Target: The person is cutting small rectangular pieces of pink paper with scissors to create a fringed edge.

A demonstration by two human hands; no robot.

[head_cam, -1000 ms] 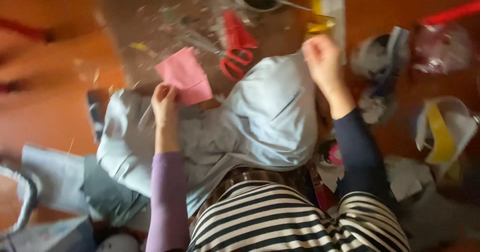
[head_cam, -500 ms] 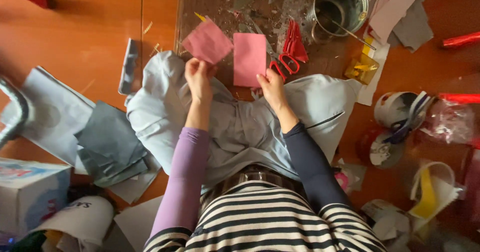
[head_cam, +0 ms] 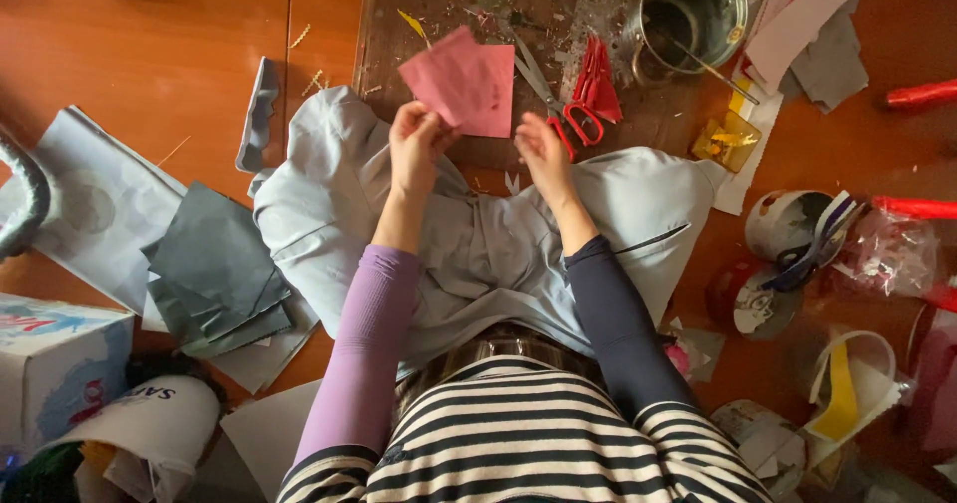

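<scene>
The left hand (head_cam: 416,136) is closed in a pinch on the lower left corner of a pink sheet (head_cam: 464,86), fingers curled and thumb pressed against the paper, lifting it off the surface at a tilt. The right hand (head_cam: 541,148) sits just beside the sheet's lower right corner with its fingers loosely bent; whether they touch or grip the paper I cannot tell. The pink sheet seems to be 2 overlapping squares, held above a dark brown board (head_cam: 419,0) littered with paper scraps.

Both forearms rest across a pale blue-grey garment (head_cam: 498,254) spread over the orange wooden table (head_cam: 150,44). The left sleeve is lilac, the right one dark navy, over a black-and-white striped top.

Just right of the sheet lie scissors with red handles (head_cam: 570,124), and beside them a folded red paper piece (head_cam: 598,79). Farther right stands a metal can (head_cam: 698,9) with a thin stick leaning in it, then a small yellow glass dish (head_cam: 726,142) near white and grey paper sheets (head_cam: 807,19).

To the left of the garment lies a stack of dark grey sheets (head_cam: 214,269) on a larger pale paper, and a white cardboard box (head_cam: 55,363) sits at the lower left edge. Rolls of tape (head_cam: 788,226) are well apart on the right.
</scene>
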